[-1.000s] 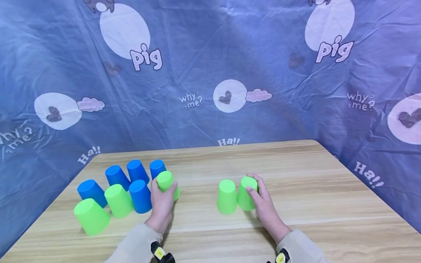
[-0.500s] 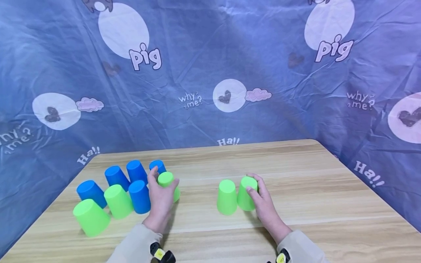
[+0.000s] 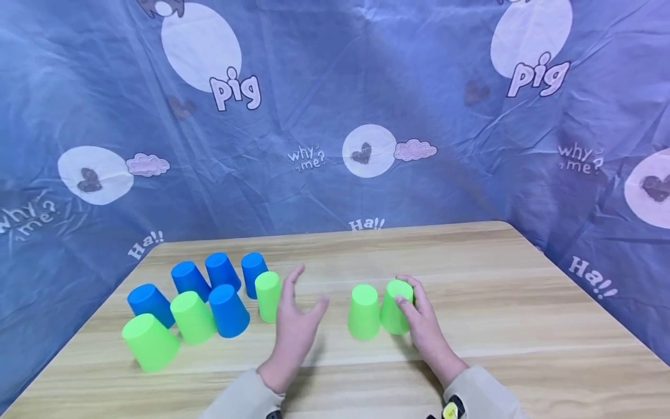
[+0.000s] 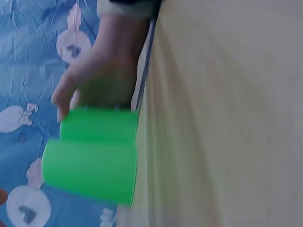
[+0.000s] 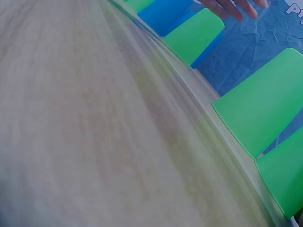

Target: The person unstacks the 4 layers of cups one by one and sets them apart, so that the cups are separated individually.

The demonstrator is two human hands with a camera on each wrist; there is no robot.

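Note:
Two upside-down green cups stand side by side at the table's middle. My right hand grips the right one, a green cup, with the thumb on its near side and fingers behind. Beside it, the other green cup stands free; both cups also show in the left wrist view, the nearer cup covering part of the gripped one. My left hand holds nothing and hovers, thumb and fingers spread, between that pair and a green cup on the left.
Farther left, several upside-down cups stand in loose rows: blue cups, one a nearer blue cup, and two green ones, including a front green cup. A blue printed cloth hangs behind the wooden table.
My left hand has let go of the green cup on the left and moved right, away from it. My right hand still grips its cup in the same place.

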